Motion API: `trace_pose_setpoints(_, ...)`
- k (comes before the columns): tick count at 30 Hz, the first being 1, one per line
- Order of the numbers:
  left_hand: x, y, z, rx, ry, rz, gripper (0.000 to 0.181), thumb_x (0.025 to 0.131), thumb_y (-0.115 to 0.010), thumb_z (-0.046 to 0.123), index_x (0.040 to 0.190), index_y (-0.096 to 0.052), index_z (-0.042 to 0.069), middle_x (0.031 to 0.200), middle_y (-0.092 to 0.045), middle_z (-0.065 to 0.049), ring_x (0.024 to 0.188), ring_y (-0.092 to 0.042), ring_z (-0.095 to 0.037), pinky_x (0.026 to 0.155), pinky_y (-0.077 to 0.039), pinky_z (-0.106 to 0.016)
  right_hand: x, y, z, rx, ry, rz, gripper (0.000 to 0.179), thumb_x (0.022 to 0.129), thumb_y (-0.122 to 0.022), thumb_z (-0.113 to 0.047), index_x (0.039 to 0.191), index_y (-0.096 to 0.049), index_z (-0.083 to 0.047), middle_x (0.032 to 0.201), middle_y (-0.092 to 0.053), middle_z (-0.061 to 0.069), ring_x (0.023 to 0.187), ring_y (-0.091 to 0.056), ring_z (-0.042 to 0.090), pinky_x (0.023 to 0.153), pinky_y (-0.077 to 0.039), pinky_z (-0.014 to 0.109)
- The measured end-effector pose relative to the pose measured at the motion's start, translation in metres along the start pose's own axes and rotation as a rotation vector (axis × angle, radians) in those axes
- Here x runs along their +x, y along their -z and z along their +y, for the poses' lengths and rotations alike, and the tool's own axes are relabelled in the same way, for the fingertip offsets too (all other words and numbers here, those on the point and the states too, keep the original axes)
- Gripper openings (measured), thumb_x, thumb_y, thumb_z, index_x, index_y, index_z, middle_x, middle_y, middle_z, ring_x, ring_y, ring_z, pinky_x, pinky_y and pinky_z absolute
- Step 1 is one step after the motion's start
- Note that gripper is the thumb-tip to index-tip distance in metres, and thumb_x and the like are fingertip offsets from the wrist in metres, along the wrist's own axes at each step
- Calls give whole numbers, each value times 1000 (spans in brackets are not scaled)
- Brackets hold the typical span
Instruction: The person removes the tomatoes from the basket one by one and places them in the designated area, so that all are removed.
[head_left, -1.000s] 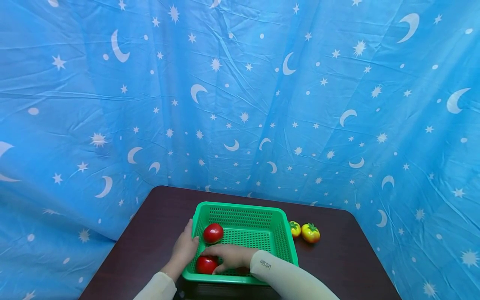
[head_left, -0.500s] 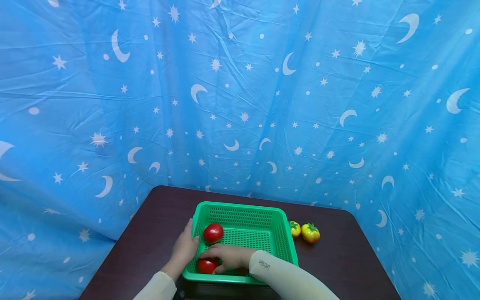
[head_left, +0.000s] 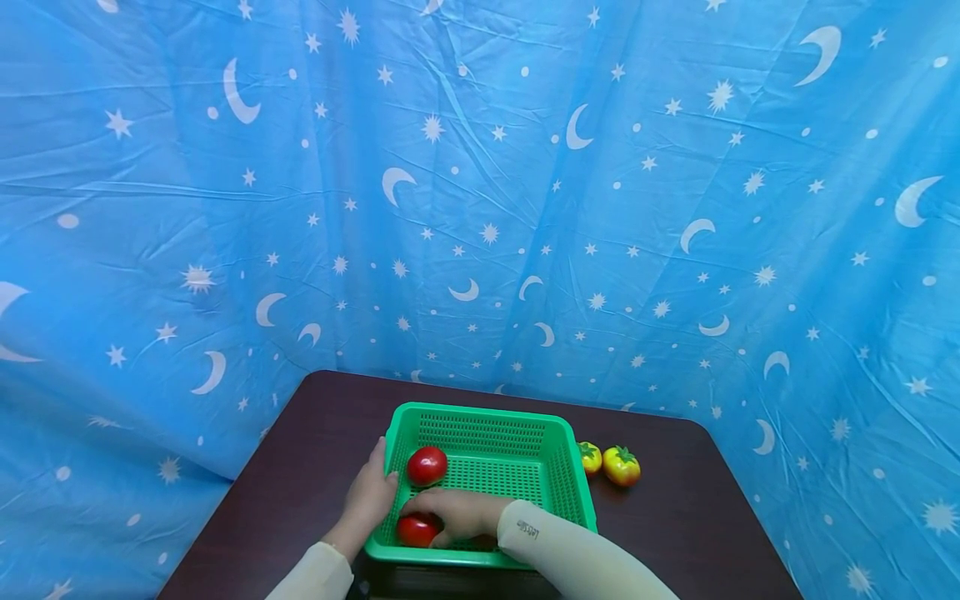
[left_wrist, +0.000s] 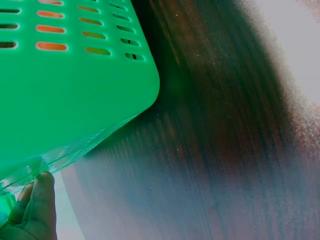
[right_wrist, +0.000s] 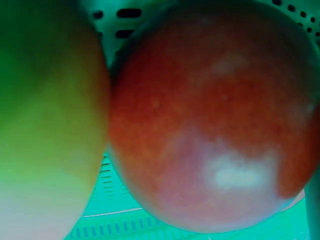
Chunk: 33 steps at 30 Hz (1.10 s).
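The right hand reaches into the green basket and curls over the near red tomato, which lies on the basket floor in the near-left corner. Thumb and fingers wrap the tomato from the right and from above; only its left part shows in the head view. In the right wrist view the same tomato fills most of the frame, out of focus, with the perforated basket wall visible behind and below it. The blurred mass at the left edge of that view is tinted green; whether it is part of the hand cannot be determined.

The left hand rests against the outside of the basket's left wall, fingers extended along the rim. In the left wrist view only fingertips appear, at the lower left corner under the basket's edge; the rest of the hand is cut off.

A second red tomato lies inside the basket, farther back. Two yellow-orange tomatoes sit on the dark tabletop, just right of the basket; the left one is partly hidden by the basket's rim.
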<state>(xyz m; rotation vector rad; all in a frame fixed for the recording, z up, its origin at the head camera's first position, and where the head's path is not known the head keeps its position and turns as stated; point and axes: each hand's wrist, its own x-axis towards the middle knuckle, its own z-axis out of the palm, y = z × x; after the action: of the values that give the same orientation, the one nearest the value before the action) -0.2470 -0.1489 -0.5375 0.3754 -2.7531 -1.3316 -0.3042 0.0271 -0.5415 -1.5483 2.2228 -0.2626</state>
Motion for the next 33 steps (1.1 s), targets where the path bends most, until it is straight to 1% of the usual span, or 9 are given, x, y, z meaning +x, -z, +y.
trace_pose_setpoints(7, 0, 0, -1, 1, 3, -6, 71, 95, -50, 11, 152, -9, 7, 151, -30, -24, 132, -37, -46, 99, -37, -64, -2, 3, -3, 10, -26, 37, 66, 75, -78, -18, 132, -47, -29, 131, -52, -16, 119, -47, -1, 101, -43, 22)
trace_pose_setpoints(10, 0, 0, -1, 4, 1, 0, 71, 94, -51, 11, 152, -9, 7, 150, -30, -24, 132, -37, -46, 98, -38, -64, -5, 4, -4, 27, -49, 56, 68, 74, -79, -19, 133, -46, -29, 131, -51, -15, 117, -47, 1, 99, -45, 23)
trace_pose_setpoints(13, 0, 0, -1, 11, -1, 4, 71, 94, -51, 11, 152, -10, 5, 150, -30, -25, 132, -37, -46, 98, -39, -64, -7, 7, -5, 55, -87, 55, 77, 74, -79, -20, 139, -39, -32, 135, -48, -12, 120, -47, 3, 98, -46, 25)
trace_pose_setpoints(16, 0, 0, 0, 18, 0, 3, 71, 94, -51, 12, 151, -10, 5, 150, -30, -25, 131, -37, -47, 99, -38, -64, -10, 8, -5, 81, -122, 47, 85, 75, -78, -21, 144, -31, -38, 140, -43, -9, 121, -45, 6, 96, -48, 28)
trace_pose_setpoints(18, 0, 0, 0, 19, 3, 0, 70, 94, -50, 12, 152, -10, 5, 150, -29, -25, 131, -37, -47, 99, -38, -64, -12, 9, -4, 101, -139, 48, 85, 76, -78, -20, 144, -31, -42, 140, -40, -8, 120, -45, 6, 92, -49, 28)
trace_pose_setpoints(21, 0, 0, 0, 17, 9, -2, 70, 94, -50, 12, 152, -10, 5, 150, -30, -25, 131, -37, -47, 99, -37, -64, -15, 11, -2, 118, -151, 63, 82, 76, -77, -19, 142, -34, -42, 139, -38, -6, 119, -45, 8, 90, -49, 28)
trace_pose_setpoints(26, 0, -1, 0, 14, 13, 1, 70, 94, -50, 12, 152, -10, 5, 150, -30, -25, 131, -38, -46, 100, -38, -64, -24, 20, 1, 151, -179, 123, 76, 77, -76, -19, 141, -39, -38, 141, -39, -5, 121, -44, 12, 90, -50, 30)
trace_pose_setpoints(30, 0, -1, 1, 6, 13, 5, 70, 94, -49, 11, 152, -9, 6, 151, -30, -24, 132, -38, -45, 101, -37, -63, -35, 30, 5, 217, -221, 194, 76, 78, -76, -19, 140, -39, -39, 139, -42, -5, 118, -44, 11, 86, -50, 27)
trace_pose_setpoints(33, 0, -1, 1, 2, 12, 5, 70, 94, -49, 11, 152, -9, 6, 151, -28, -24, 133, -37, -45, 101, -36, -63, -44, 37, 10, 244, -236, 244, 75, 78, -76, -20, 141, -39, -37, 136, -44, -6, 115, -45, 10, 84, -50, 24)
